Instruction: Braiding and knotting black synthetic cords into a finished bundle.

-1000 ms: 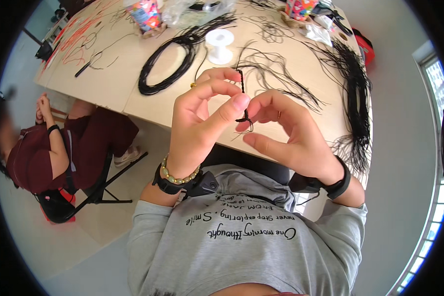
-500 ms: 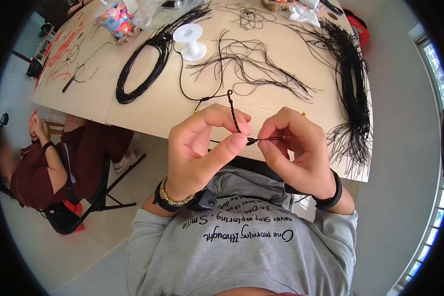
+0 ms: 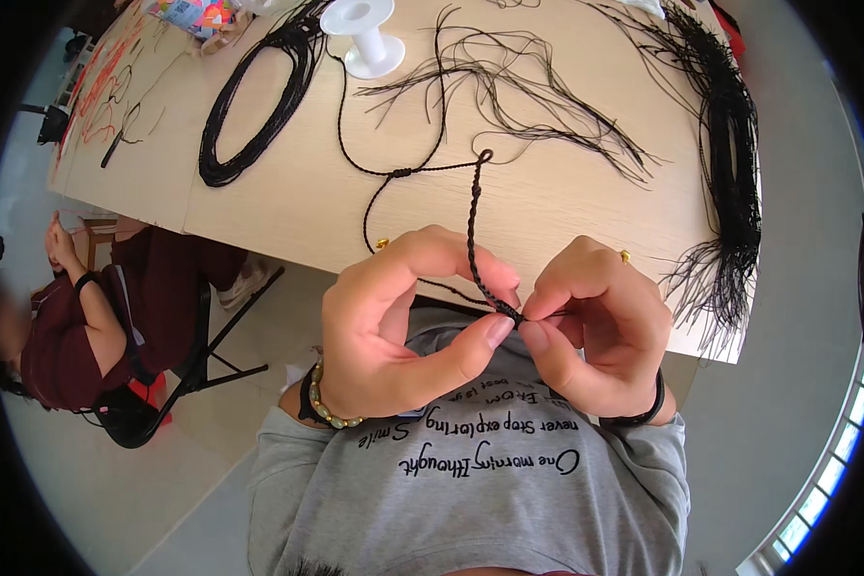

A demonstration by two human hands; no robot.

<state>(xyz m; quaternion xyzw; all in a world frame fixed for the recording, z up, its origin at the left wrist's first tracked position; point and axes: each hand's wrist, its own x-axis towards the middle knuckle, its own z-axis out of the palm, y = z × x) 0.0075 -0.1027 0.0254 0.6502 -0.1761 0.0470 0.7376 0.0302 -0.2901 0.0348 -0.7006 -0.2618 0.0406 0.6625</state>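
Note:
A black braided cord [image 3: 473,230] with a small loop at its top runs down into my fingers. My left hand [image 3: 403,322] pinches its lower end between thumb and forefinger. Right beside it, fingertips nearly touching, my right hand [image 3: 600,326] pinches the thin strand ends that come out of the cord. Another length of the cord leaves the loop leftward to a knot [image 3: 402,173], then curves up toward the white spool [image 3: 365,36] and down behind my left hand. What lies inside my right fingers is mostly hidden.
Loose black cords [image 3: 538,106] lie on the table [image 3: 288,216] beyond my hands. A coiled black bundle [image 3: 211,134] is left of them, a thick black hank [image 3: 732,163] at the right edge. Red cords [image 3: 91,106] lie far left, near a seated person [image 3: 77,336].
Both hands have moved slightly down and to the right with the cord, still pinching it. More of the braid shows above my fingers. The view has shifted, so table items appear higher.

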